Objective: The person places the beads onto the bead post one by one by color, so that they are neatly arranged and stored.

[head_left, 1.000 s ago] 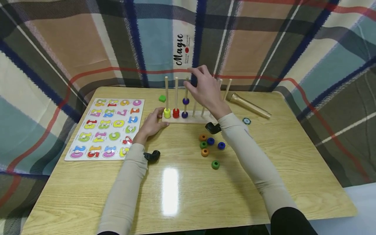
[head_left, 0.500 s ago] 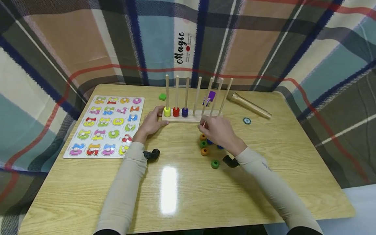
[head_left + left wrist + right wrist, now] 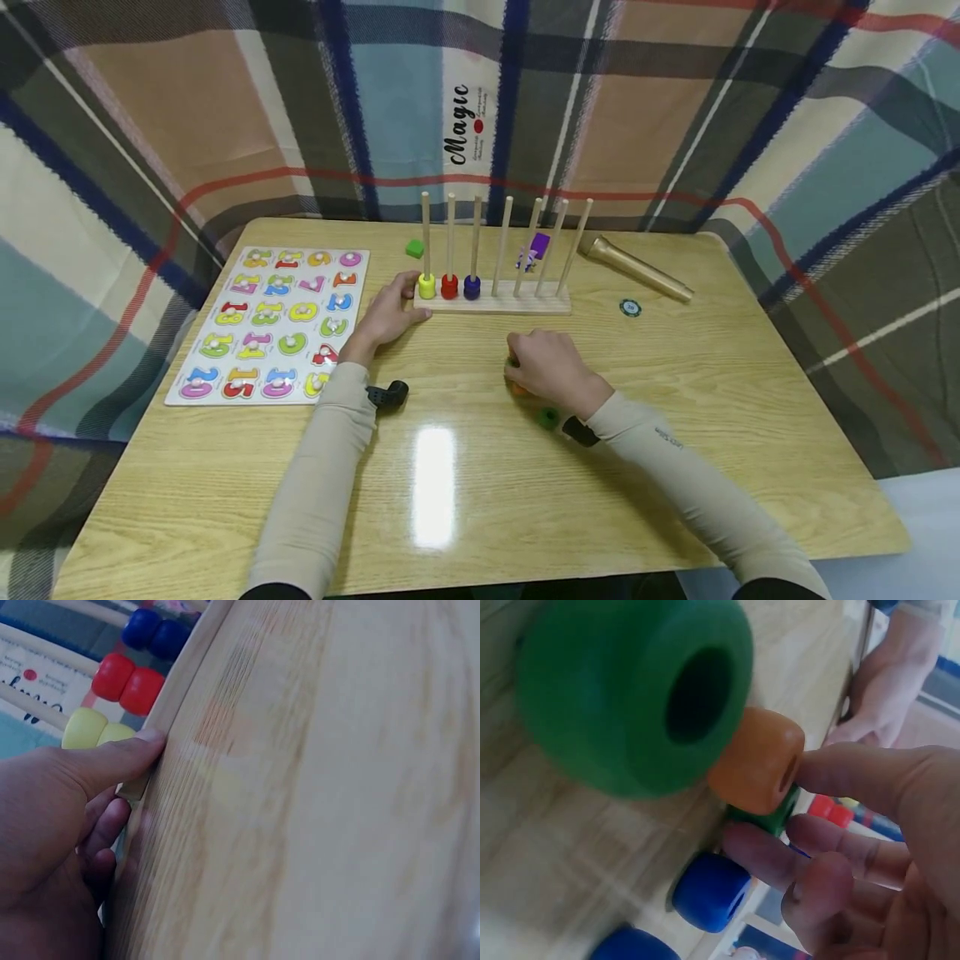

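My left hand (image 3: 382,312) holds the left end of the wooden peg stand (image 3: 495,308), its thumb on the front edge and the other fingers behind. Pairs of yellow beads (image 3: 427,287), red beads (image 3: 449,287) and dark blue beads (image 3: 472,288) sit on the three leftmost pegs; the other pegs are bare. Over the loose beads is my right hand (image 3: 551,368), thumb and fingertips around an orange bead (image 3: 754,761) and a green bead (image 3: 771,820) behind it, with no clear grip. A blue bead (image 3: 709,892) and a nearer green bead (image 3: 615,697) lie beside them.
A number puzzle board (image 3: 273,329) lies on the left. Behind the stand are a green block (image 3: 414,248) and a purple item (image 3: 540,244). A gold tube (image 3: 637,268) and a round chip (image 3: 630,308) lie to the right. Plaid cloth hangs behind the table.
My right hand let a second dark blue bead slide down the third peg, then came back toward me, down onto the loose beads. My left hand has stayed at the stand's end.
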### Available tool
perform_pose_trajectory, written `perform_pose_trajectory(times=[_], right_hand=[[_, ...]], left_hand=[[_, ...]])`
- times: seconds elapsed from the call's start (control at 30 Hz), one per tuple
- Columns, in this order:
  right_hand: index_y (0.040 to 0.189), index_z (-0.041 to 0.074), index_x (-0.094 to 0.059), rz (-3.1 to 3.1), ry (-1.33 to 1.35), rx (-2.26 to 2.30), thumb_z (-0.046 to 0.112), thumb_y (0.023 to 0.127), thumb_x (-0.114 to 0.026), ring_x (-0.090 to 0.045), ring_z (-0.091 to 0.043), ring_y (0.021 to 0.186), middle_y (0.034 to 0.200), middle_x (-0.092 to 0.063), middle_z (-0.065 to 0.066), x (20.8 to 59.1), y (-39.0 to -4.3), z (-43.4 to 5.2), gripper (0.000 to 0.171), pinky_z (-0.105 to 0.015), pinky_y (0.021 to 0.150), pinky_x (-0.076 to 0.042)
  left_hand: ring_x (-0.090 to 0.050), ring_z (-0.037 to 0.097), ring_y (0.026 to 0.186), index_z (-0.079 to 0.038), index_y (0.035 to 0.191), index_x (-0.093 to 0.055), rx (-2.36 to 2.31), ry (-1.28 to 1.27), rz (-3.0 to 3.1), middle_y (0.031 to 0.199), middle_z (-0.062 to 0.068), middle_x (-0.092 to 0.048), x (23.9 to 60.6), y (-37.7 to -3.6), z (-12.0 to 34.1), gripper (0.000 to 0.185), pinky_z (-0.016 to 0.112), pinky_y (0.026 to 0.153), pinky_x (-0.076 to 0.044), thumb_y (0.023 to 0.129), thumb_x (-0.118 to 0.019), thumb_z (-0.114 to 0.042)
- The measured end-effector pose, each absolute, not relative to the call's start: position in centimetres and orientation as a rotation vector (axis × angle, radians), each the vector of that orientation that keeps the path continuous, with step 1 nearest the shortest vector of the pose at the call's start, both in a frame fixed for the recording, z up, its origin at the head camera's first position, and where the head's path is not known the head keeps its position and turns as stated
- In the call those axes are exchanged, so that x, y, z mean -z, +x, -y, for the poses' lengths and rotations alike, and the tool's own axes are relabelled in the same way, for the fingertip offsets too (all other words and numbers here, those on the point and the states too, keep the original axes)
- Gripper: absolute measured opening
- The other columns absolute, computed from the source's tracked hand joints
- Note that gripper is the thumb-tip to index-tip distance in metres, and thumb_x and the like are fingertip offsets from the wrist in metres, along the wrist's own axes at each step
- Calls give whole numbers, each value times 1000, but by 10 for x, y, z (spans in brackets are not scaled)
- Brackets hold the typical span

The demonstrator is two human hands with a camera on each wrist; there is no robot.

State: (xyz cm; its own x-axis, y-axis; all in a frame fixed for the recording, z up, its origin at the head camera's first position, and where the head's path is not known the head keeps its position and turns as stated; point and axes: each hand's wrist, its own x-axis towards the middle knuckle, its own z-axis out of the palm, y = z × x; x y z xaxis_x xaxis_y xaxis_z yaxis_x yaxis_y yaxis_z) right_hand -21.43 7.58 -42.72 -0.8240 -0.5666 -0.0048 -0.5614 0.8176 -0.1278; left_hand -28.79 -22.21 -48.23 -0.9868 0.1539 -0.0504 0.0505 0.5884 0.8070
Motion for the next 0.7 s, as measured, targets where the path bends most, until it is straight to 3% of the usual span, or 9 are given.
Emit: perform_pose_trajectory(times=[0.17, 0.27, 0.43, 0.5, 0.7], right_hand=[[92, 11, -61, -2943, -933, 190, 23, 97, -77, -47, -12, 54, 59, -49, 5, 432, -215, -70, 21, -31, 46, -39], [103, 8, -68, -2934, -942, 275, 23, 99, -74, -48, -9, 52, 61, -57, 5, 430, -217, -68, 17, -26, 43, -37], [117, 3, -73, -3037, -951, 630, 18, 99, -74, -53, -12, 55, 92, -76, -7, 388, -238, -69, 24, -24, 44, -39], [119, 3, -73, -3137, -956, 776, 15, 98, -74, -57, -16, 60, 105, -77, -12, 364, -254, -69, 24, -26, 49, -44], [128, 7, -72, -3354, -796, 999, 18, 101, -73, -68, -27, 82, 118, -73, -14, 315, -291, -68, 29, -41, 68, -54]], left_hand=[[-47, 40, 138, -8, 167, -32, -1365, 167, -2706, 149, 25, -53, 484, -287, 222, 79, 57, 124, -31, 101, -75, -16], [-47, 40, 137, -8, 167, -33, -1361, 165, -2708, 148, 25, -53, 485, -287, 221, 79, 56, 124, -31, 101, -75, -16], [-46, 40, 138, -8, 167, -31, -1345, 176, -2703, 149, 25, -52, 484, -288, 221, 79, 56, 124, -31, 102, -74, -17], [-46, 40, 139, -8, 167, -31, -1344, 175, -2705, 151, 24, -52, 483, -287, 221, 78, 56, 124, -31, 102, -73, -17], [-45, 40, 138, -8, 167, -32, -1351, 172, -2710, 148, 25, -52, 481, -286, 221, 77, 56, 123, -31, 102, -73, -17]])
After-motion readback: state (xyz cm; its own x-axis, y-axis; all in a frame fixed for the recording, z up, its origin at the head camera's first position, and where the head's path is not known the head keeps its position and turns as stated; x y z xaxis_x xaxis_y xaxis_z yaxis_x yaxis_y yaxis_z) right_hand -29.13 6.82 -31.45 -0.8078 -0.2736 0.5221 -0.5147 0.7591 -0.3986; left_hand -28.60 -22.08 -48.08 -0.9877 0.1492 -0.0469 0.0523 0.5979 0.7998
